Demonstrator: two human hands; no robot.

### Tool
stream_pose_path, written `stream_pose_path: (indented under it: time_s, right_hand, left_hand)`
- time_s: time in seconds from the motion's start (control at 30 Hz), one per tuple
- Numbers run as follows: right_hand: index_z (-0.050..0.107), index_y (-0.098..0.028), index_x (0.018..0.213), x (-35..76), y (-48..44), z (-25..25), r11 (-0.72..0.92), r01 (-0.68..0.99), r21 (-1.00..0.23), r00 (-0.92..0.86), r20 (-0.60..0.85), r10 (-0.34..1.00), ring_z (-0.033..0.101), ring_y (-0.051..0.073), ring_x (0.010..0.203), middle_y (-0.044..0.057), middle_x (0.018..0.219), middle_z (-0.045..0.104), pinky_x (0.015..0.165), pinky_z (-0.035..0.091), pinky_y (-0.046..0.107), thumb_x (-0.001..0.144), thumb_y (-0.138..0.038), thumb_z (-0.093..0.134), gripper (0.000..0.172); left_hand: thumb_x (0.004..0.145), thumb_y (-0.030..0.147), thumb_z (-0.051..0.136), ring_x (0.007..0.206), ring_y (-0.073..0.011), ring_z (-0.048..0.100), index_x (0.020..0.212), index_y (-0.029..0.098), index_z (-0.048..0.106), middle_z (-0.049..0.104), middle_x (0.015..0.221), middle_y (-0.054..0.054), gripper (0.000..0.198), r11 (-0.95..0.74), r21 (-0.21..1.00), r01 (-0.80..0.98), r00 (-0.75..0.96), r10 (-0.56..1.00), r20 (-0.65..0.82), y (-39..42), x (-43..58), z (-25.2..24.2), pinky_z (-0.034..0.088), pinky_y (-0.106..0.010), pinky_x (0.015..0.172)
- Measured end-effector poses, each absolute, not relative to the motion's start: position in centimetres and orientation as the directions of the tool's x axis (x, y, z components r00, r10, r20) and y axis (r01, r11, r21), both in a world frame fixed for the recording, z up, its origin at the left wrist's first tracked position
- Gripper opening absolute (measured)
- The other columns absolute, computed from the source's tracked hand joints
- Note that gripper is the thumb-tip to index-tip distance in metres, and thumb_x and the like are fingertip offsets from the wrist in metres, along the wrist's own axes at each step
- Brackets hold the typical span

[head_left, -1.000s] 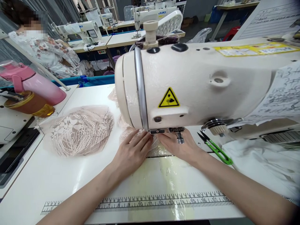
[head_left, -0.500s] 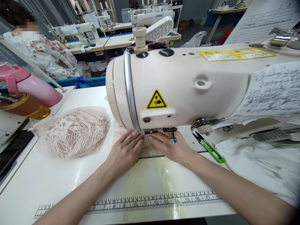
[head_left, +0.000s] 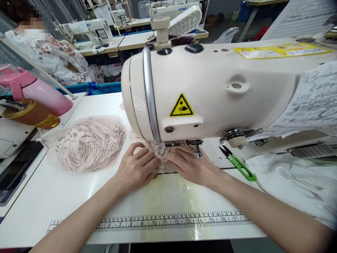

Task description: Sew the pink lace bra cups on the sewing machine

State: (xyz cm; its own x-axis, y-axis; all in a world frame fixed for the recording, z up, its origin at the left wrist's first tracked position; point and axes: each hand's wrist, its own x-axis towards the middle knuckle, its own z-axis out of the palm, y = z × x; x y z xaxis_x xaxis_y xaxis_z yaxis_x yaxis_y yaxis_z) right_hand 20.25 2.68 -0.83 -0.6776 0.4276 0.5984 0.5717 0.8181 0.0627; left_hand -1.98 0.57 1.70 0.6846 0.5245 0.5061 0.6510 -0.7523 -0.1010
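Under the head of a cream sewing machine [head_left: 205, 88] lies pale pink lace fabric [head_left: 163, 154], its far part hidden by the machine. My left hand [head_left: 138, 165] is at the left edge of this lace, fingers bent and closed on it. From the other side my right hand [head_left: 193, 163] grips the lace close to the needle area, its fingertips partly covered by the machine head. A bunched heap of the same kind of lace [head_left: 91, 144] rests on the table left of my left hand.
Green-handled thread snips [head_left: 240, 165] lie right of my right hand, beside white cloth [head_left: 292, 182]. A printed ruler [head_left: 168, 222] runs along the table's front. A pink bottle [head_left: 43, 93] and an amber cup [head_left: 31, 114] stand left. A person [head_left: 52, 56] sits beyond.
My left hand has drawn slightly toward me with its fingers more bent, and more lace shows between my hands. The whole view has shifted a little.
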Motion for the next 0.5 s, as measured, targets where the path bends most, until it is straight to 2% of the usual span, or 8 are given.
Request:
stream_pose_path:
  time_s: [0.13, 0.23, 0.3, 0.4, 0.5]
  right_hand:
    - [0.055, -0.017, 0.096, 20.2, 2.66, -0.54, 0.892, 0.452, 0.005, -0.708, 0.61, 0.356, 0.058, 0.013, 0.086, -0.002, 0.082, 0.064, 0.07, 0.043, 0.028, 0.086, -0.013, 0.054, 0.01]
    - [0.057, -0.019, 0.096, 19.97, 2.5, -0.41, 0.923, 0.384, 0.02, -0.722, 0.63, 0.286, 0.059, 0.013, 0.088, -0.003, 0.085, 0.066, 0.083, 0.049, 0.031, 0.088, -0.016, 0.056, 0.009]
    - [0.057, -0.02, 0.093, 19.82, 2.39, -0.42, 0.935, 0.353, 0.034, -0.729, 0.636, 0.252, 0.059, 0.012, 0.086, -0.005, 0.083, 0.066, 0.091, 0.05, 0.033, 0.086, -0.012, 0.059, 0.011]
    - [0.057, -0.021, 0.088, 19.74, 2.28, -0.5, 0.944, 0.329, 0.029, -0.727, 0.645, 0.234, 0.058, 0.01, 0.083, -0.006, 0.081, 0.065, 0.094, 0.051, 0.032, 0.082, -0.006, 0.061, 0.016]
    - [0.057, -0.021, 0.087, 19.76, 2.22, -0.45, 0.941, 0.337, 0.005, -0.718, 0.648, 0.254, 0.059, 0.009, 0.085, -0.006, 0.082, 0.066, 0.098, 0.051, 0.032, 0.083, -0.009, 0.062, 0.013]
  left_hand:
    - [0.087, 0.015, 0.054, 0.062, -0.0136, 0.055, 0.082, 0.018, 0.061, 0.066, 0.07, 0.002, 0.009, -0.778, -0.16, 0.607, 0.723, 0.458, 0.517, 0.57, -2.0, 1.82, 0.043, -0.037, 0.079]
    - [0.087, 0.016, 0.057, 0.06, -0.0126, 0.052, 0.076, 0.018, 0.061, 0.063, 0.065, 0.003, 0.012, -0.781, -0.194, 0.594, 0.736, 0.43, 0.524, 0.48, -1.86, 1.86, 0.044, -0.036, 0.077]
    - [0.085, 0.015, 0.06, 0.06, -0.0122, 0.051, 0.072, 0.018, 0.06, 0.061, 0.062, 0.004, 0.014, -0.784, -0.216, 0.582, 0.743, 0.405, 0.534, 0.43, -1.8, 1.93, 0.045, -0.035, 0.077]
    - [0.083, 0.013, 0.064, 0.06, -0.0112, 0.049, 0.067, 0.019, 0.059, 0.058, 0.06, 0.005, 0.018, -0.79, -0.254, 0.558, 0.759, 0.362, 0.541, 0.37, -1.81, 2.12, 0.045, -0.034, 0.077]
    - [0.083, 0.013, 0.065, 0.06, -0.0111, 0.048, 0.063, 0.019, 0.057, 0.055, 0.058, 0.006, 0.022, -0.8, -0.278, 0.532, 0.769, 0.32, 0.553, 0.26, -1.88, 2.28, 0.045, -0.033, 0.077]
